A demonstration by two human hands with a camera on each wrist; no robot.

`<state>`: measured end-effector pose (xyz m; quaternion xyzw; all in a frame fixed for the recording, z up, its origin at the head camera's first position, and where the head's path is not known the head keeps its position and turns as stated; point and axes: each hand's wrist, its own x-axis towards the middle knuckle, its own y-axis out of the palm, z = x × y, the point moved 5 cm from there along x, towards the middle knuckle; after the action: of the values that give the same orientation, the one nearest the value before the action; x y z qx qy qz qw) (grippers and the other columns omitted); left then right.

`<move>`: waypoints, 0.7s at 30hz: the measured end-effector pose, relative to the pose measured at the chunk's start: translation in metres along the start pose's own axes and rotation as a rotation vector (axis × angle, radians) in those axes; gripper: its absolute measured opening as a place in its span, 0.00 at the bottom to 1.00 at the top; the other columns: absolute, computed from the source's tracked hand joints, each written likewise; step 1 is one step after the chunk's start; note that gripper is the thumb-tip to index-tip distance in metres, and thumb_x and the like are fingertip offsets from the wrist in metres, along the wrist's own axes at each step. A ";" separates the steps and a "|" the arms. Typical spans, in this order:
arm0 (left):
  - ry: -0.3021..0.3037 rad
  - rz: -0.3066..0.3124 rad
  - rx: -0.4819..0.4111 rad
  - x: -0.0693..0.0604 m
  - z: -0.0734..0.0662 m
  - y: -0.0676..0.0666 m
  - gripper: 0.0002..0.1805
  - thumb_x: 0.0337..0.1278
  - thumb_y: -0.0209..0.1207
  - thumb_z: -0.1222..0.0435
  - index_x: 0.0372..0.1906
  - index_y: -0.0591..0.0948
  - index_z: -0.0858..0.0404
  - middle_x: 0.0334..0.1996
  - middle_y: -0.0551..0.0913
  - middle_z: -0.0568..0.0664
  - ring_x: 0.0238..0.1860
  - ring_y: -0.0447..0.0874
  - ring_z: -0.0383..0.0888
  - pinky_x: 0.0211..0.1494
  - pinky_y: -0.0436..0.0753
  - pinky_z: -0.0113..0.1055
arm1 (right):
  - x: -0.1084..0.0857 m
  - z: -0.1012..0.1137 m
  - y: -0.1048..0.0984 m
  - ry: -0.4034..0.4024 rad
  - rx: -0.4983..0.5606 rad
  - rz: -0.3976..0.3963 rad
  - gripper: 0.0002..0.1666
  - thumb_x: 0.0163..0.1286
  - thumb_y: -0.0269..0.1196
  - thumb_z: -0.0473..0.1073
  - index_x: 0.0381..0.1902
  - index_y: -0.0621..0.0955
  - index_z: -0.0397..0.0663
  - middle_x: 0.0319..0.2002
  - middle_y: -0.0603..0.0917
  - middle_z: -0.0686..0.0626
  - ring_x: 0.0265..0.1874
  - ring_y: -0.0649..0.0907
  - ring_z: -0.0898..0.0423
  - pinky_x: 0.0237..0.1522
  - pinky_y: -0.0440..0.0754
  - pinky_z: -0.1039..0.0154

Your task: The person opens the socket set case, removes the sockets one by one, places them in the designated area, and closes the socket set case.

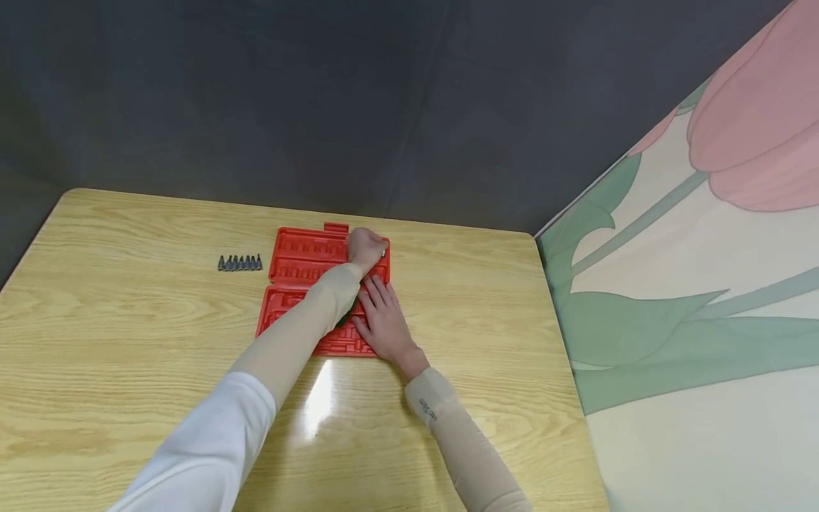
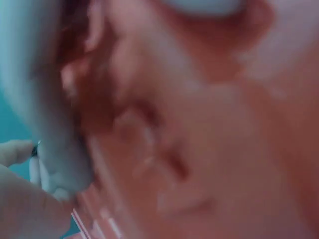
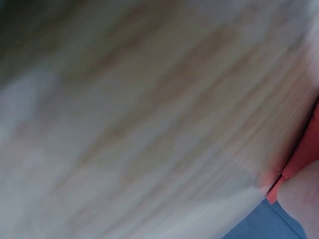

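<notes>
A red plastic tool case (image 1: 288, 254) lies opened flat on the table, with moulded slots in both halves. My left hand (image 1: 366, 249) is over the right side of its far half. Between the thumb and a finger it pinches a small screwdriver bit (image 2: 35, 149), of which only a little shows. My right hand (image 1: 387, 323) rests with spread, straight fingers on the right edge of the case, near the hinge. A dark green thing (image 1: 346, 317) lies in the near half, mostly hidden by my left forearm.
Several dark screwdriver bits (image 1: 239, 263) stand in a row on the wooden table (image 1: 128, 320), left of the case. A dark wall (image 1: 307, 107) rises behind the table. Along the right side hangs a flowered cloth (image 1: 704, 284).
</notes>
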<state>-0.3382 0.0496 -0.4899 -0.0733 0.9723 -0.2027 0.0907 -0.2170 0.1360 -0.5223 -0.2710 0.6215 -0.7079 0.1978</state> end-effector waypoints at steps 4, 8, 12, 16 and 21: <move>0.013 -0.109 -0.085 0.001 0.006 -0.009 0.08 0.59 0.62 0.67 0.34 0.87 0.68 0.32 0.86 0.58 0.39 0.81 0.54 0.51 0.77 0.42 | 0.006 0.007 0.002 -0.019 -0.018 0.011 0.31 0.72 0.54 0.51 0.68 0.68 0.40 0.72 0.58 0.39 0.73 0.53 0.44 0.72 0.48 0.47; 0.034 -0.153 -0.177 0.004 0.006 -0.023 0.07 0.57 0.62 0.69 0.35 0.87 0.70 0.32 0.86 0.60 0.35 0.83 0.53 0.45 0.80 0.41 | 0.011 0.013 0.001 -0.043 0.010 0.008 0.33 0.73 0.54 0.51 0.70 0.66 0.41 0.74 0.56 0.41 0.73 0.52 0.45 0.72 0.47 0.48; 0.018 -0.099 -0.303 0.007 0.008 -0.033 0.08 0.60 0.60 0.71 0.39 0.85 0.73 0.35 0.85 0.64 0.37 0.83 0.57 0.45 0.82 0.43 | 0.014 0.013 0.002 -0.040 0.018 0.025 0.34 0.74 0.53 0.53 0.73 0.62 0.45 0.75 0.53 0.42 0.74 0.51 0.45 0.72 0.46 0.48; -0.056 -0.040 -0.440 0.009 0.016 -0.045 0.09 0.62 0.58 0.72 0.43 0.83 0.75 0.36 0.84 0.66 0.38 0.84 0.59 0.46 0.83 0.45 | 0.015 0.013 0.004 -0.033 0.004 0.048 0.36 0.75 0.52 0.55 0.75 0.59 0.48 0.75 0.51 0.43 0.74 0.50 0.46 0.72 0.46 0.48; -0.123 0.015 -0.454 0.011 0.029 -0.079 0.12 0.63 0.58 0.70 0.48 0.82 0.74 0.39 0.83 0.61 0.37 0.85 0.50 0.48 0.83 0.42 | 0.014 0.011 0.005 -0.039 0.004 0.065 0.37 0.75 0.51 0.55 0.75 0.57 0.48 0.75 0.50 0.42 0.74 0.50 0.45 0.72 0.46 0.47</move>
<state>-0.3342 -0.0350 -0.4849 -0.0969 0.9861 0.0268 0.1323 -0.2216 0.1183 -0.5244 -0.2640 0.6246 -0.6969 0.2334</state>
